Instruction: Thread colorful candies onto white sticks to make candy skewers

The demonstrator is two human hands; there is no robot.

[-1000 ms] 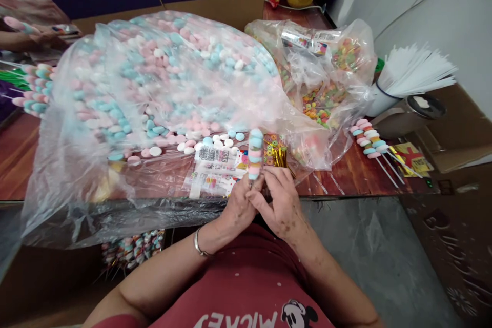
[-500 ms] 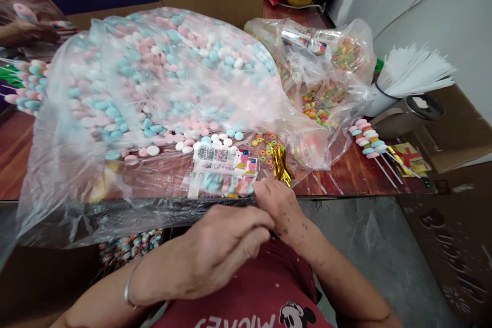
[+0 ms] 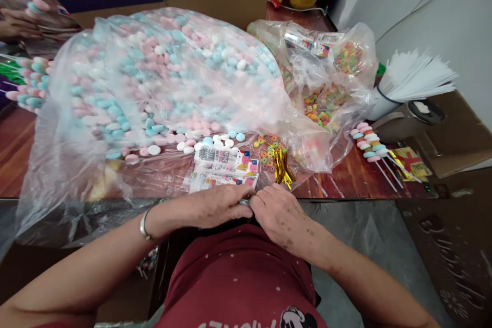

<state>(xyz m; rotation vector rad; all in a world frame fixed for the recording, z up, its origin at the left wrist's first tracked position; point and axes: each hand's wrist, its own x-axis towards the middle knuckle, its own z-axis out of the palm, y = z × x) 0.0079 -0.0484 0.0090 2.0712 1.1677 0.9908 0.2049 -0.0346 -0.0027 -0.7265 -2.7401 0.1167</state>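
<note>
My left hand (image 3: 215,207) and my right hand (image 3: 279,212) meet fingertip to fingertip at the table's front edge (image 3: 346,192). Both pinch a small bluish piece (image 3: 245,201), apparently the top of a candy skewer; the rest of it is hidden under my hands. Just beyond my fingers lies a stack of printed clear sleeves (image 3: 225,166). A bunch of gold twist ties (image 3: 283,168) lies right of the sleeves, with several loose ring candies (image 3: 265,151) beside it.
A huge clear bag of pink, blue and white candies (image 3: 172,72) covers the table. A bag of coloured rings (image 3: 326,97) sits to its right. Finished skewers (image 3: 369,141) and a cup of white sticks (image 3: 411,77) are at right. Another person's hands (image 3: 23,18) work at upper left.
A second ago I held the pastel skewer upright over the sleeves. It then went down towards the sleeves, and now both hands are low at the table edge with the skewer almost hidden.
</note>
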